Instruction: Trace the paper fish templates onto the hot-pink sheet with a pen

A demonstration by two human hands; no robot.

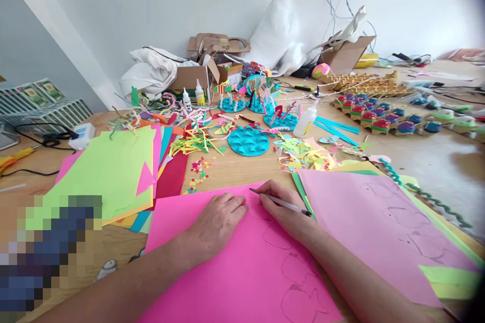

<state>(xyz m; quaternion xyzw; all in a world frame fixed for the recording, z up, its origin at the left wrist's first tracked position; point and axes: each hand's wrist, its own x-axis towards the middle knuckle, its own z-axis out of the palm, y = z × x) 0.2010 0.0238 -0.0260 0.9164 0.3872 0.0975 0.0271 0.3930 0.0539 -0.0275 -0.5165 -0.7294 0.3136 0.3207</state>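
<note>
A bright pink sheet of paper (212, 272) lies in front of me, with several fish-like outlines drawn down its right side. My left hand (223, 217) rests flat on this sheet near its far edge, holding nothing. In my right hand (278, 207) is a pen (284, 203), gripped between thumb and fingers, its tip at the sheet's far edge. Just right of that hand lies a paler pink sheet (352, 227) with more fish-like outlines, on top of green and yellow paper.
Green paper (102, 171) tops a coloured stack at left. Beyond my hands are a blue scalloped disc (248, 141), paper scraps (310, 154), a glue bottle (305, 120) and decorated blue stands (282, 118). Painted egg-carton pieces (379, 113) stand at right. Cardboard boxes (191, 76) line the wall.
</note>
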